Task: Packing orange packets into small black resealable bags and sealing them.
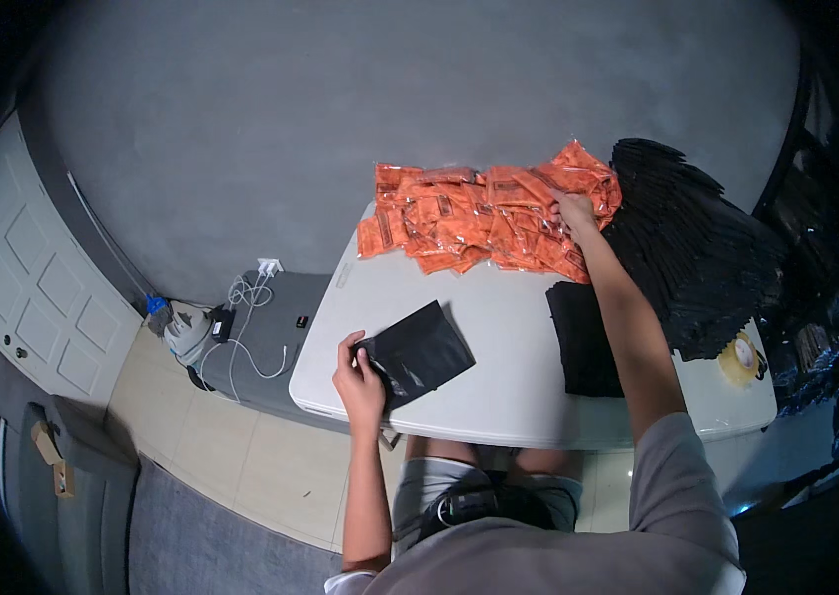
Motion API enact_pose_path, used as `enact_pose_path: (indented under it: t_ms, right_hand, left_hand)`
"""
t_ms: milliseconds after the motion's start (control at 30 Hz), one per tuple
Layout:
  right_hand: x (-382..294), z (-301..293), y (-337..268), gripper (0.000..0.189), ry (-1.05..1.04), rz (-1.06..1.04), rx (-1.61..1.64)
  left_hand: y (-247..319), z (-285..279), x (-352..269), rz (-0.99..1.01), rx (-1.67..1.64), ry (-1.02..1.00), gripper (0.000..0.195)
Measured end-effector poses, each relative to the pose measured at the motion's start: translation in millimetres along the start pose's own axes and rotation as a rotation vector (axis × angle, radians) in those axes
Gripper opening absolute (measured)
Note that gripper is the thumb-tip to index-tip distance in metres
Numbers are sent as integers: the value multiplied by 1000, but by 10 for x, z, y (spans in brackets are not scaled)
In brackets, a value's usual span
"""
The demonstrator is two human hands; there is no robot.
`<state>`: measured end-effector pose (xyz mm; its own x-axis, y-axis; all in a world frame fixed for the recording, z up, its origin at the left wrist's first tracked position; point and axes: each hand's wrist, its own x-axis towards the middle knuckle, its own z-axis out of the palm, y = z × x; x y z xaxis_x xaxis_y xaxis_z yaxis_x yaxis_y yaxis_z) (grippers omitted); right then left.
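My left hand (360, 379) grips the left edge of a flat black plastic bag (423, 353) above the near left part of the white table (509, 357). My right hand (576, 213) reaches to the right part of a heap of orange packets in clear plastic (457, 216) at the table's far side. Its fingers touch the packets; whether they pinch one cannot be told. Under my right forearm lies a stack of black bags (579, 342). A large fanned pile of black bags (695, 245) spreads to the right of that forearm.
A roll of clear tape (741, 357) lies at the table's right end. Left of the table is a low grey bench (278, 297) with white cables (248, 294) and a black power adapter (222, 325). The grey wall (419, 89) stands behind the table.
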<state>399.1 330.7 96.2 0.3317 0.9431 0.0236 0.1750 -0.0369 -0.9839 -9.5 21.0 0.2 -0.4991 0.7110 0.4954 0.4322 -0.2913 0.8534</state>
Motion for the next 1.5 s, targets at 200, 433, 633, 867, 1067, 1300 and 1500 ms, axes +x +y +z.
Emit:
enact_pose_path:
  t_ms: [200, 433, 633, 867, 1067, 1300, 1500]
  right_hand:
    - [-1187, 248, -362, 17, -281, -110, 170]
    - [-1818, 32, 108, 14, -794, -28, -20]
    - [-2479, 641, 748, 52, -549, -764, -691]
    - [-3137, 1082, 917, 79, -544, -740, -1044]
    - [-3200, 1070, 854, 82, -510, -641, -1094]
    - [-3211, 1053, 817, 83, -408, -591, -984]
    - [-3043, 907, 852, 91, -537, -590, -993]
  left_hand:
    - [-367, -490, 601, 23, 348, -222, 33]
    - [-225, -492, 775, 156, 659, -167, 34]
    - [157, 59, 257, 293, 375, -331, 35]
    - [543, 622, -499, 177, 199, -620, 50]
    - [569, 605, -556, 145, 172, -613, 57]
    - [634, 590, -519, 7, 109, -644, 65]
    - [779, 432, -512, -102, 38, -708, 72]
